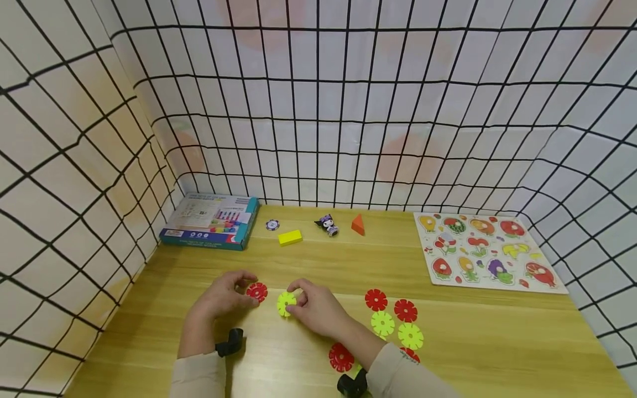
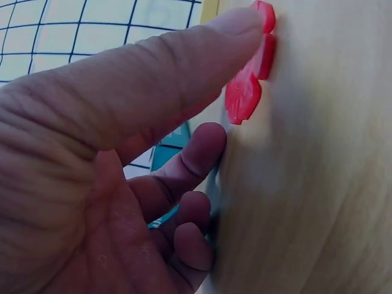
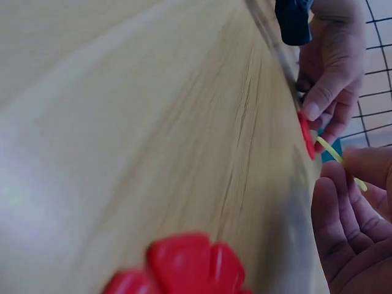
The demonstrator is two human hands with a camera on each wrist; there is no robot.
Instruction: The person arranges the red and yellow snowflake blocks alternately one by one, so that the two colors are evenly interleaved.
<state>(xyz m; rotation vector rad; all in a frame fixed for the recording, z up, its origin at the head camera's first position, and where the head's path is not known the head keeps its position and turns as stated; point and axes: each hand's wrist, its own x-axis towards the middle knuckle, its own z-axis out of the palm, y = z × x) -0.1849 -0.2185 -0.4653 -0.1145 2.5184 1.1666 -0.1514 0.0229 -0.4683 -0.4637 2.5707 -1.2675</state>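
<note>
Looking straight across a yellowish, wood-grained tabletop here, running back to a white wall covering and flanked by more of the same on the left and right, crossed all over by a black grid, bending and wavering towards the corners! Dotted, too, with soft, blurry orange-pink patches, showing faintly behind the lines. And now down to the near part of the wood, catching a pale, glossy sheen of light, then turning up steeply tilted in both wrist views, streaked with grain in the right one and bordered in each by that same black-lined white.
</note>
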